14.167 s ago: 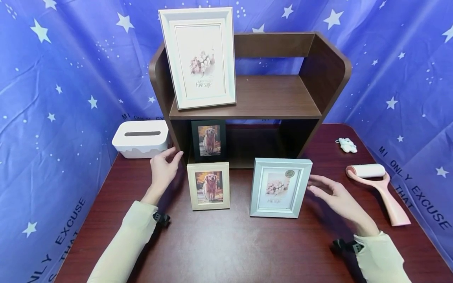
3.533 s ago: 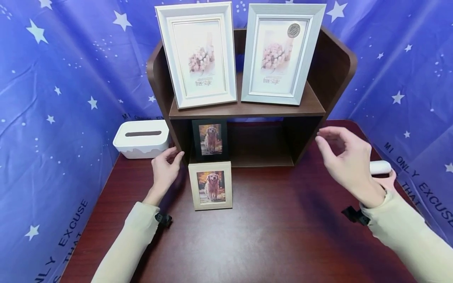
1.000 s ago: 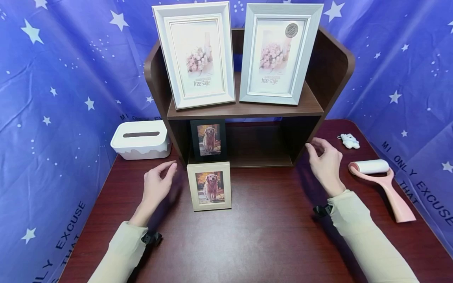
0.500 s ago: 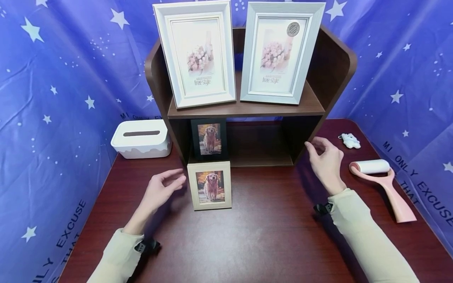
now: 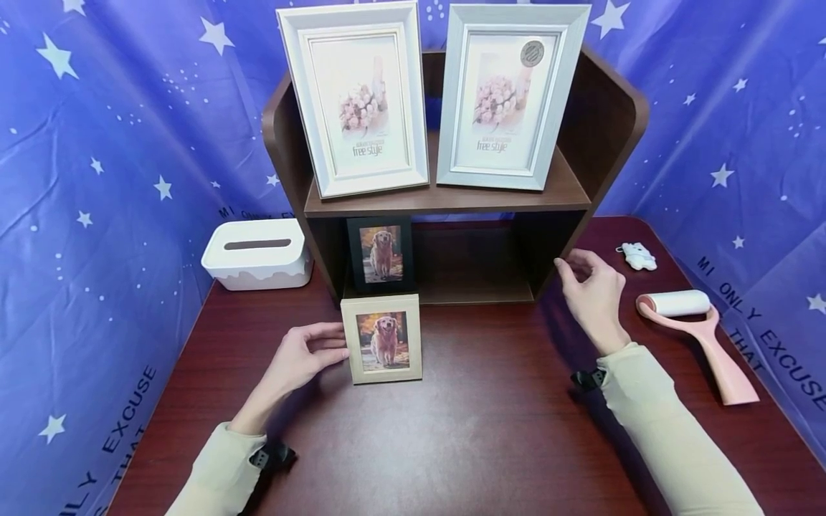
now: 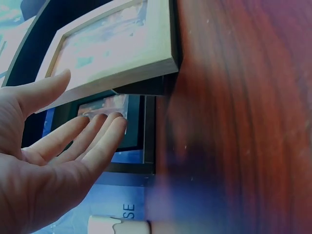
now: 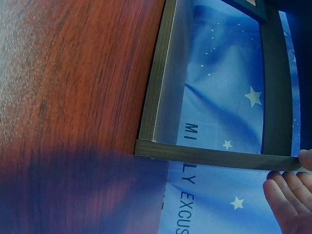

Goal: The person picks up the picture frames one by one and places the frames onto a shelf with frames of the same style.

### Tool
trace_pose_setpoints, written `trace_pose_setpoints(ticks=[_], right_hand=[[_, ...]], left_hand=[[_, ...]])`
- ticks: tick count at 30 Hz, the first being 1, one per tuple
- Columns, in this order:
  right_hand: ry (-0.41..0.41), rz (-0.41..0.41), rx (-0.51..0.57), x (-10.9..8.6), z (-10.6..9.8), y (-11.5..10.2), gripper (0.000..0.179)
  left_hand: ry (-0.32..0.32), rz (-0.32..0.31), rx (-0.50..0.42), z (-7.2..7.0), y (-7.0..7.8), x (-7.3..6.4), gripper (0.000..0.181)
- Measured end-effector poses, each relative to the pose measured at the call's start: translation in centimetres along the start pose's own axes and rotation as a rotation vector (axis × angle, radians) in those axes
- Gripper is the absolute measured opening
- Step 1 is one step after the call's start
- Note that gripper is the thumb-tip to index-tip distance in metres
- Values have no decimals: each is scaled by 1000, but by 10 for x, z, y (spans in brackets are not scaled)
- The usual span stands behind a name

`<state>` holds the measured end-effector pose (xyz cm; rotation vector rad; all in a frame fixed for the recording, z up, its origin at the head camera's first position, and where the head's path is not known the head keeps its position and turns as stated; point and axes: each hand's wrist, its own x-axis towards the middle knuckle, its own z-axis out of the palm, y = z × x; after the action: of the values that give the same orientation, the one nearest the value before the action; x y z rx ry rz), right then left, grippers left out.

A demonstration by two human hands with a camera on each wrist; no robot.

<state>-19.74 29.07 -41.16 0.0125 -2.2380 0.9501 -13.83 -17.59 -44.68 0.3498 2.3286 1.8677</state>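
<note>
Beside the left edge of a cream photo frame (image 5: 348, 337) with a dog picture is my left hand (image 5: 306, 358). Its thumb lies toward the front and its extended fingers (image 6: 105, 146) reach behind the frame; whether they touch it, I cannot tell. My right hand (image 5: 592, 297) pinches the right side panel of a dark brown desktop shelf (image 5: 596, 136), thumb on one face and fingers on the other. On the upper level stand a white photo frame (image 5: 364, 111) and a grey-white photo frame (image 5: 510, 104). A black photo frame (image 5: 381, 254) stands at the lower level's left.
A white tissue box (image 5: 258, 254) stands left of the shelf. Right of it, a pink lint roller (image 5: 700, 333) and a small white bear-shaped trinket (image 5: 637, 256) lie on the reddish-brown table (image 5: 490, 444). A blue star-patterned curtain (image 5: 116, 179) hangs behind.
The grey-white frame went from the table to the upper shelf. My left hand left the shelf's left side for the cream frame; my right hand moved onto the right panel.
</note>
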Motion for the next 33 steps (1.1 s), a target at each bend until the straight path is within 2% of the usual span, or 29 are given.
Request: trace_pose_setpoints(ticks=[9,21,23,30,33], right_hand=[[9,-2,12,-1,2,0,27],[44,-5,19,-2,5,2,26],[48,-7,22,-2,6,3,26],[55,-9,29,-2,7,4,26],[55,-11,33,-2,7,4,26]], left_hand=[[-23,-38,28,8,-2,-3,29],[3,-21,49,15,-4,0,21],[2,-19,53,15,-2,1,20],[-30,12,83,17,23,-3,16],[-36,5,65,16,20,-2,16]])
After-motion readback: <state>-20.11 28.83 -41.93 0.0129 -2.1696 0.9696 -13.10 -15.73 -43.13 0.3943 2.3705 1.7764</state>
